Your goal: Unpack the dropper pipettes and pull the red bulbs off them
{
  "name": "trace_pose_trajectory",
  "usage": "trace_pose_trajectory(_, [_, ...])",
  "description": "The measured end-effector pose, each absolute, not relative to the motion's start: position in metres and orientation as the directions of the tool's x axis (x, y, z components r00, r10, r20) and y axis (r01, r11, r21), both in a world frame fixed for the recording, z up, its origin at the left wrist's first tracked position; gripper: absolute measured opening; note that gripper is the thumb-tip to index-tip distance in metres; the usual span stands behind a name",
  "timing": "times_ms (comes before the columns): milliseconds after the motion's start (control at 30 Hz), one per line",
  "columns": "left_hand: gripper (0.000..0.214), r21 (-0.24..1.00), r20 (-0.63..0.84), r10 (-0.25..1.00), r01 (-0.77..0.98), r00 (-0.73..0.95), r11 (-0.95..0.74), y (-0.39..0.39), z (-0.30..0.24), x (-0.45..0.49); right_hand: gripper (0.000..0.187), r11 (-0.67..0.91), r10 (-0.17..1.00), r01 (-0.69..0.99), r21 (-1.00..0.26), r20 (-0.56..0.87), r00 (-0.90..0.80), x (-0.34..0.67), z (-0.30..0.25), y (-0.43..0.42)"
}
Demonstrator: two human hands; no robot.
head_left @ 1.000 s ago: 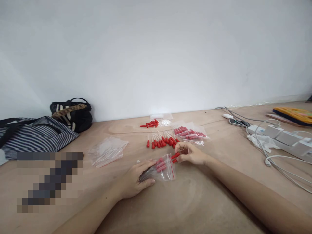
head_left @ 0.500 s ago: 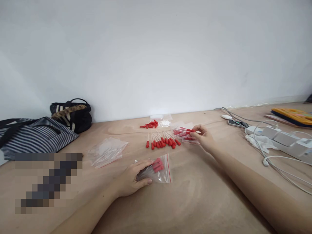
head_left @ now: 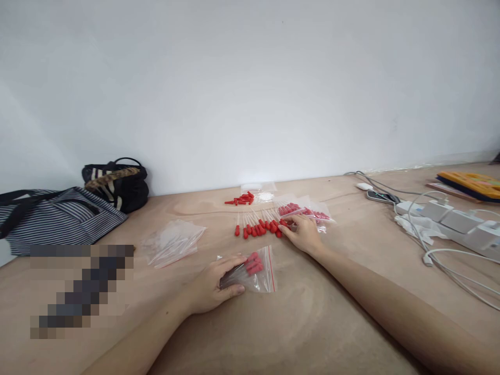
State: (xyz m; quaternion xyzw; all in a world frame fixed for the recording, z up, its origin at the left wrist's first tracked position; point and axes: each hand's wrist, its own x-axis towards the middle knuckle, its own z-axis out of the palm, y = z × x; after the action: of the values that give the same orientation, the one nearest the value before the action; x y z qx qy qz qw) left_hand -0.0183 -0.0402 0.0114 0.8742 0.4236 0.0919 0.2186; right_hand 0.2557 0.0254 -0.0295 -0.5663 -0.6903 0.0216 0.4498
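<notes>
My left hand (head_left: 216, 285) curls round the near-left end of a clear zip bag (head_left: 266, 278) with a red zip line, lying on the table. Several red rubber bulbs (head_left: 254, 264) are inside the bag. Beyond it, droppers with red bulbs (head_left: 255, 230) and pale thin stems lie in a fanned row, bulbs towards me. My right hand (head_left: 304, 235) has its fingertips closed on a dropper's red bulb (head_left: 284, 223) at the right end of this row. Filled zip bags (head_left: 312, 208) with red bulbs lie just behind the right hand.
Flat zip bags (head_left: 174, 242) lie in a pile at left. Small red pieces (head_left: 242, 199) and clear plastic (head_left: 262, 194) lie near the wall. A striped bag (head_left: 62, 213) and black bag (head_left: 133, 187) stand left. Chargers on a power strip (head_left: 461, 226) and cables (head_left: 433, 260) lie right.
My right hand has moved left and towards me, from the filled bags to the right end of the dropper row. It has let go of the red item there. My left hand stays put.
</notes>
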Motion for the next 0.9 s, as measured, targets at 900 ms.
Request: trace_pose_trajectory(900, [0.046, 0.505, 0.019, 0.804, 0.689, 0.594, -0.521, -0.04, 0.006, -0.017, 0.038, 0.57, 0.82, 0.655, -0.495, 0.301, -0.486, 0.214, -0.012, -0.034])
